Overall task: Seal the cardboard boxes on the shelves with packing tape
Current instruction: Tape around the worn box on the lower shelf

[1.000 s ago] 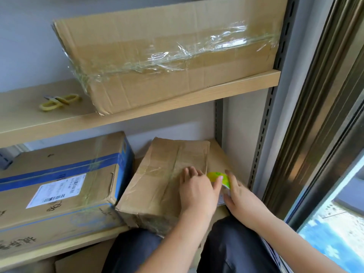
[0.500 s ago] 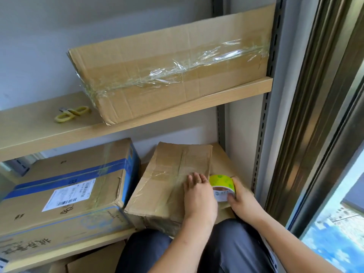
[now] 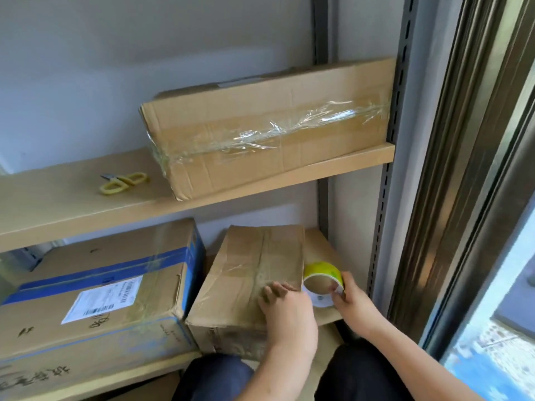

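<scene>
A small brown cardboard box [image 3: 249, 273] sits on the lower shelf [image 3: 324, 247], its top crossed by clear tape. My left hand [image 3: 286, 311] lies flat on its near right corner, pressing down. Just right of the box, my right hand [image 3: 351, 302] grips a yellow-green roll of packing tape [image 3: 322, 280] held on edge against the box's right side. Left of this box stands a larger box with blue bands and a white label [image 3: 95, 293]. On the upper shelf [image 3: 72, 204] a long box [image 3: 266, 128] lies wrapped with crinkled clear tape.
Yellow-handled scissors [image 3: 123, 183] lie on the upper shelf left of the long box. Slotted metal uprights [image 3: 388, 169] and a window frame [image 3: 463, 169] close in the right side. My knees in dark trousers [image 3: 362, 371] are right below the lower shelf.
The view has tilted up and pulled back. My right hand has lifted the tape roll up beside the box's right edge; my left hand stays pressed on the box top.
</scene>
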Motion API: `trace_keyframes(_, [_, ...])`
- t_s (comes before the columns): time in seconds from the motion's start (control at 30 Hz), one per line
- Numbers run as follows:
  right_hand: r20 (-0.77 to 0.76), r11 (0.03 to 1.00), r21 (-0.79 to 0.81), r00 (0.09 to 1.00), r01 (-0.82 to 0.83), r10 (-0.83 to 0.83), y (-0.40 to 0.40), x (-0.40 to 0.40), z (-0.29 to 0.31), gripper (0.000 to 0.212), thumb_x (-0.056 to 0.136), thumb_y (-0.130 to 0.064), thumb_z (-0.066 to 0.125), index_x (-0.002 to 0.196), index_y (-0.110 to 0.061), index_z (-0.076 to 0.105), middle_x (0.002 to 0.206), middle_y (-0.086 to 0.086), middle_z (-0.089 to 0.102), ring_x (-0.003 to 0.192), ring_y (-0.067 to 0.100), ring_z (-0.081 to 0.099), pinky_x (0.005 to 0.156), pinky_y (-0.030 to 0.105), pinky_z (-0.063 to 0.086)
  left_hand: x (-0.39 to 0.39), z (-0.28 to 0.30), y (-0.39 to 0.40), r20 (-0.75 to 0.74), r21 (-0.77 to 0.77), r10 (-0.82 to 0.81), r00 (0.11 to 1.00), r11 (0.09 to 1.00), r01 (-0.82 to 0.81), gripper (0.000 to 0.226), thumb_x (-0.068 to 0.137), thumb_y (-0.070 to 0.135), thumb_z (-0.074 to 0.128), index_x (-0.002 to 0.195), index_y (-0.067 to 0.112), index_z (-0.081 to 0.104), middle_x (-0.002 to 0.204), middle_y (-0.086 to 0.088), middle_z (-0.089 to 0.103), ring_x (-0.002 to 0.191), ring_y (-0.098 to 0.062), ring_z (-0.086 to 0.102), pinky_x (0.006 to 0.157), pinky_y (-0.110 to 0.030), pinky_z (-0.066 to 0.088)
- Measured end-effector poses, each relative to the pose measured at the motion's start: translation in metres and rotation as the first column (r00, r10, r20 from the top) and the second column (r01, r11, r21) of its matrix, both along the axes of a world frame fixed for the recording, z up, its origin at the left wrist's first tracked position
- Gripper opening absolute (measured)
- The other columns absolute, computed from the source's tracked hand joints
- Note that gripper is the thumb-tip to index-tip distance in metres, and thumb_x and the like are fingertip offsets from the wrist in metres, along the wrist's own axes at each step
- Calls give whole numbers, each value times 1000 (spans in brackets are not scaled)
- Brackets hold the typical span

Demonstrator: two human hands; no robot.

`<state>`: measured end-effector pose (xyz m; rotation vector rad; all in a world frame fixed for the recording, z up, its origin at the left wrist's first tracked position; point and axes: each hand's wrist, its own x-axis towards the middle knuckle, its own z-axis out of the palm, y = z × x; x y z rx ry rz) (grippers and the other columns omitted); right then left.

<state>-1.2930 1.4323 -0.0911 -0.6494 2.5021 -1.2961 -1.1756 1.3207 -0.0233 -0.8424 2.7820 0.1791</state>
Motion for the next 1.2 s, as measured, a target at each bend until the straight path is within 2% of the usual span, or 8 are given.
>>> trace_keyframes(0.17, [-47, 991, -115, 996, 71, -77, -6, -5, 19, 19, 99, -12, 50, 111, -25, 47, 91, -1, 66, 81, 10, 63, 64, 25, 51, -23, 16, -25, -359, 59, 34, 933, 998, -13, 23, 99, 16, 47, 111, 7, 64, 117, -16, 65, 112, -33, 63, 90, -42, 54])
trace_keyframes(0.27, [-63, 998, 13, 996, 63, -62, -13, -10, 23, 9, 98, -16, 52, 103, -19, 45, 87, 2, 62, 71, 8, 56, 57, 21, 44, -18, -1, -17, -157, 90, 103, 982, 992, -89, 77, 94, 55, 46, 152, 5, 31, 160, -21, 23, 149, -40, 20, 119, -58, 18])
trace_keyframes(0.33, [-25, 992, 99, 997, 77, -75, -15, -6, 15, 10, 98, -18, 53, 106, -18, 48, 90, 1, 59, 71, 9, 54, 55, 17, 40, -12, -13, -6, -41, -33, 80, 996, 996, -81, 72, 99, 33, 45, 155, -1, 14, 162, -27, 10, 149, -47, 7, 117, -65, 5])
trace_keyframes(0.5, [19, 993, -26, 993, 116, -115, -17, 8, 12, 15, 99, -26, 54, 112, -19, 52, 95, 1, 65, 79, 9, 60, 66, 23, 50, -16, -1, -8, -100, -147, 59, 993, 986, -74, 42, 97, 4, 40, 137, -1, 51, 138, -27, 51, 129, -44, 46, 106, -51, 38])
trace_keyframes(0.6, [-108, 965, -241, 985, 106, -135, -27, 5, 55, 18, 97, -20, 57, 115, -21, 54, 92, -8, 63, 80, -6, 55, 62, 5, 40, -16, 48, -21, -306, -34, 50, 951, 997, -64, 30, 92, 0, 46, 111, 8, 67, 112, -13, 68, 107, -33, 65, 84, -38, 52])
trace_keyframes(0.77, [-196, 912, -409, 978, -16, -71, -66, -2, 125, 29, 95, -17, 61, 121, -27, 53, 102, -9, 64, 92, 7, 60, 76, 20, 44, -22, 93, -71, -517, 264, 296, 803, 948, -179, 24, 97, 13, 48, 102, -1, 67, 104, -19, 69, 97, -36, 65, 70, -35, 46])
trace_keyframes(1.03, [-487, 977, -119, 868, -179, 100, -109, -9, 147, 32, 92, -10, 58, 124, -6, 57, 117, 16, 61, 110, 32, 55, 86, 34, 42, 7, 55, -103, -505, 507, 518, 690, 825, -249, 31, 99, 25, 52, 93, 2, 72, 89, -14, 70, 82, -31, 65, 58, -27, 37])
trace_keyframes(1.2, [-503, 978, -63, 853, -197, 139, -61, -25, 180, 18, 94, -4, 55, 105, -11, 68, 94, -2, 64, 95, 22, 61, 72, 23, 37, 9, 62, -106, -473, 558, 513, 717, 804, -207, 32, 98, 26, 57, 80, 6, 73, 60, 2, 56, 58, -13, 52, 49, -24, 32])
